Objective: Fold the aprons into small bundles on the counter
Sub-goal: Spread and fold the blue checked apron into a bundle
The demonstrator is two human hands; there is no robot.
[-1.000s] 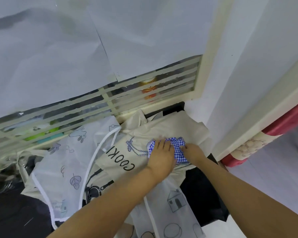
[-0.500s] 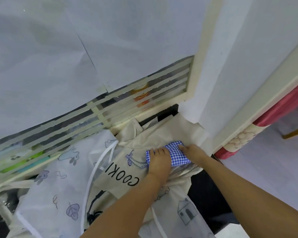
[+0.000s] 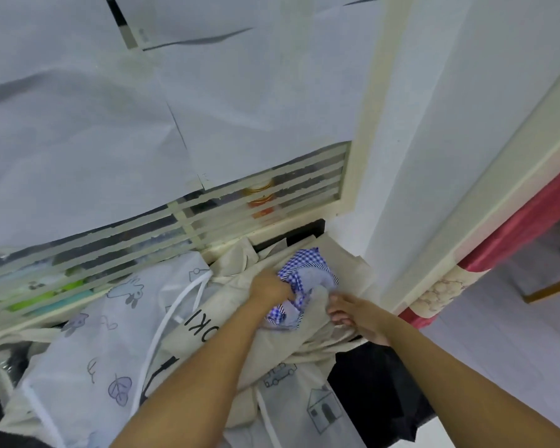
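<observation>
The left hand (image 3: 272,287) is clutching a blue-checked cloth bundle (image 3: 304,265), the right hand (image 3: 353,313) pinching the beige canvas apron (image 3: 282,357) — white printed aprons (image 3: 88,350) are lying unfolded.

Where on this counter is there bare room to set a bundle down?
Only the dark patch right of the beige apron, below the right hand, looks free; it may be black cloth. The left and middle are crowded with printed aprons.

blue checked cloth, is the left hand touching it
Touching. The head view shows the left hand with fingers curled into the blue checked cloth, no gap; the right hand pinches the beige apron beside it.
</observation>
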